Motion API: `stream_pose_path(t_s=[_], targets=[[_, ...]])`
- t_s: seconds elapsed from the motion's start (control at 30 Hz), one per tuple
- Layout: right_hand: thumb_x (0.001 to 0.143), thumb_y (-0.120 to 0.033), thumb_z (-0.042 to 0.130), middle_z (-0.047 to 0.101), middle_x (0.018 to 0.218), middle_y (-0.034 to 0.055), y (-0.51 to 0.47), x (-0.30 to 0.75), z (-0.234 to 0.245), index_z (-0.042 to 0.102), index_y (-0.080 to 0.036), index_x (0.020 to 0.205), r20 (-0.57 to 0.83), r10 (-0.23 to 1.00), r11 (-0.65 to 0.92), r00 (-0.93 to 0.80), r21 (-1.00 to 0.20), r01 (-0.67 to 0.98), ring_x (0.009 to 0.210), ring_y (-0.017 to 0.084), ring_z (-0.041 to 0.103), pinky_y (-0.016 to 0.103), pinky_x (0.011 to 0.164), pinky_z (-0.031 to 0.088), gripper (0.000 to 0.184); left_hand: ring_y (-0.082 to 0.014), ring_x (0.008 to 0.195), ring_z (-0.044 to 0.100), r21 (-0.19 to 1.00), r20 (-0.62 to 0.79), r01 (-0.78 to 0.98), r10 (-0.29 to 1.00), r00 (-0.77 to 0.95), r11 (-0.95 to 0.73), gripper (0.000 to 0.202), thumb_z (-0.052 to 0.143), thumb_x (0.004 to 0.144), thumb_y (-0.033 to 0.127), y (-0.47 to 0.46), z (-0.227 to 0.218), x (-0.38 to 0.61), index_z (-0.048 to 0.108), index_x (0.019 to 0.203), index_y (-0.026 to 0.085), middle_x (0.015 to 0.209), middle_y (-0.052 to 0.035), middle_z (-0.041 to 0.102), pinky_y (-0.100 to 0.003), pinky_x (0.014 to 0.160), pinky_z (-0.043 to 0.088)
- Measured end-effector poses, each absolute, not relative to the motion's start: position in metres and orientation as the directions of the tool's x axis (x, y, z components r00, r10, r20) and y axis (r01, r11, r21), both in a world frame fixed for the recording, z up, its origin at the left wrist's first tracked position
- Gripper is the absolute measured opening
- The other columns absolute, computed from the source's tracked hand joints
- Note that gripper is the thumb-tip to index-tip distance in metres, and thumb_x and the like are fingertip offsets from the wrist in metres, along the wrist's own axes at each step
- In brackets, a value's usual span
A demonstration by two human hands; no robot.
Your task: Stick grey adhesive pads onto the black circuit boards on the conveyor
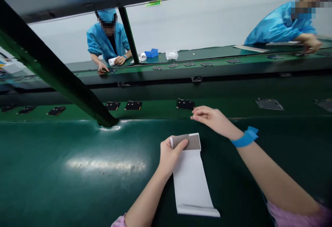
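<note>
Single head-worn view, tilted forward and down: left hand [169, 154] and right hand [211, 118] close below, conveyor [155, 111] just beyond.

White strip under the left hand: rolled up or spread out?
Spread out. The white strip lies flat along the green table, its near end slightly curled; the left hand holds its far end.

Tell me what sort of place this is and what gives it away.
Probably an electronics assembly line in a factory: a green conveyor belt carries small dark boards, co-workers in blue smocks work across it, and the person's right wrist wears a blue strap.
</note>
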State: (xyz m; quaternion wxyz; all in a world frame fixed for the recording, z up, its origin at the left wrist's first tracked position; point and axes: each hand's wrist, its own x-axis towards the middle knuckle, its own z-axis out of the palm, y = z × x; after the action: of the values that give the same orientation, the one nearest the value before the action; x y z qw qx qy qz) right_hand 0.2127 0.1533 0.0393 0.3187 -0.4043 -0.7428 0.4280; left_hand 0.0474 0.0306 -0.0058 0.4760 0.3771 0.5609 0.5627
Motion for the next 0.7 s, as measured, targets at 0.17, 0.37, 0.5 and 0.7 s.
stream_pose_path(t_s=[0.17,0.37,0.5,0.7], targets=[[0.078,-0.037,0.059,0.07,0.092,0.0087,0.238,0.225,0.014,0.069,-0.018,0.076,0.02,0.959,0.197,-0.282,-0.763,0.616,0.092,0.025,0.064,0.039,0.087,0.049,0.021,-0.0111,0.055,0.051,0.989,-0.132,-0.094,0.965,-0.226,0.114,0.026,0.074,0.069,0.039,0.032,-0.006,0.05,0.065,0.066,0.014,0.058,0.0014,0.059,-0.021,0.052,0.037],[0.078,-0.031,0.059,0.072,0.094,0.0073,0.276,0.227,0.007,0.071,-0.019,0.075,-0.045,0.955,0.176,-0.293,-0.71,0.682,0.092,0.025,0.065,0.036,0.085,0.048,0.017,-0.0116,0.055,0.05,0.989,-0.149,-0.052,0.961,-0.231,0.141,0.024,0.073,0.069,0.035,0.031,-0.003,0.051,0.066,0.065,0.013,0.058,0.0002,0.058,-0.022,0.052,0.039],[0.077,-0.035,0.061,0.073,0.092,0.0065,0.282,0.232,0.004,0.072,-0.02,0.074,-0.083,0.951,0.17,-0.299,-0.666,0.726,0.088,0.025,0.065,0.035,0.079,0.049,0.018,-0.0115,0.056,0.05,0.988,-0.152,-0.038,0.963,-0.224,0.148,0.022,0.072,0.071,0.034,0.031,-0.006,0.05,0.067,0.066,0.013,0.059,0.0,0.059,-0.021,0.052,0.039],[0.076,-0.035,0.063,0.07,0.087,0.0077,0.286,0.238,-0.001,0.07,-0.021,0.077,-0.1,0.973,0.115,-0.209,-0.576,0.809,0.086,0.027,0.063,0.035,0.074,0.05,0.016,-0.0121,0.058,0.052,0.988,-0.151,-0.045,0.965,-0.212,0.145,0.023,0.072,0.071,0.035,0.031,-0.006,0.049,0.067,0.067,0.013,0.061,-0.0004,0.061,-0.022,0.054,0.039]])
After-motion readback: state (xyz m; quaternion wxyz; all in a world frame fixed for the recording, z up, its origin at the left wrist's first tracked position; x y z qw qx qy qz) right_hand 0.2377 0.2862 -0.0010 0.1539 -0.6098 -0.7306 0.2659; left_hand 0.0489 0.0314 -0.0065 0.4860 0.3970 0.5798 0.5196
